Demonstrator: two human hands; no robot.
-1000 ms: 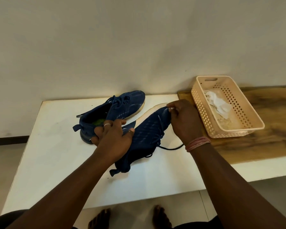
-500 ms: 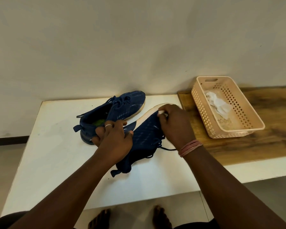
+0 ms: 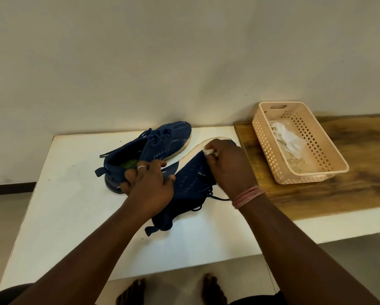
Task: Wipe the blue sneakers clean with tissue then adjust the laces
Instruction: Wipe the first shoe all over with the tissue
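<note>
Sneakers in dark blue are seen on a white desk (image 3: 70,216) set against a pale wall. One sneaker (image 3: 191,179) is held tipped on its side, so that its white sole (image 3: 195,150) is turned up and away toward the wall, while its heel tab hangs low near the desk's front. It is gripped around the heel end by the left hand (image 3: 149,183), whose fingers are curled over the upper; a silver ring (image 3: 141,167) is worn on one finger. A small wad of white tissue (image 3: 209,151) is pinched in the right hand (image 3: 228,168) and pressed against the blue fabric just below the sole's edge, near the toe. Pink bands (image 3: 247,195) are worn around the right wrist. A dark lace (image 3: 220,198) from the held sneaker is trailed onto the desk beneath that wrist. The other sneaker (image 3: 154,148) is left resting on the desk just behind the left hand, upright, laced, with its toe pointed toward the wall. To the right, a wooden board (image 3: 349,183) is laid over the desk, and on it a peach perforated basket (image 3: 329,155) is placed, with crumpled white tissues (image 3: 288,137) lying inside. Bare feet (image 3: 213,289) are visible on the floor below the desk's front edge.
</note>
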